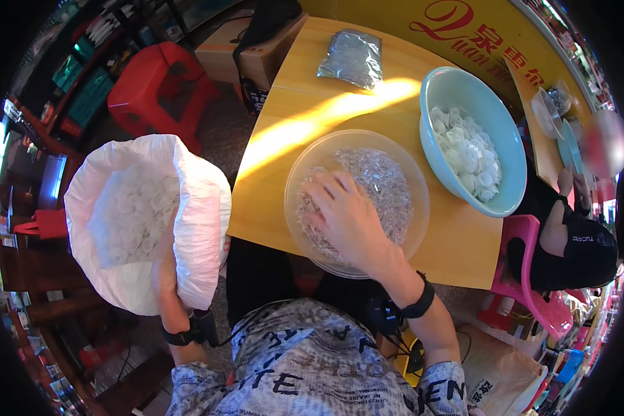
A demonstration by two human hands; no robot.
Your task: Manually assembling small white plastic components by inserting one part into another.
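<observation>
My right hand is in a round clear plastic bowl, its palm down over a heap of small clear plastic pieces. Its fingers look slightly apart and bent, with the tips touching the pieces. To my left, a large white sack holds many whitish translucent round pieces. My left hand reaches inside the sack along its right wall, and its fingers are hidden there. A black band is on each wrist.
Right of the bowl, a light-blue basin holds white translucent pieces. A silvery packet lies toward the far side of the yellow table. A red stool is behind the sack. Another person sits at right beside a pink chair.
</observation>
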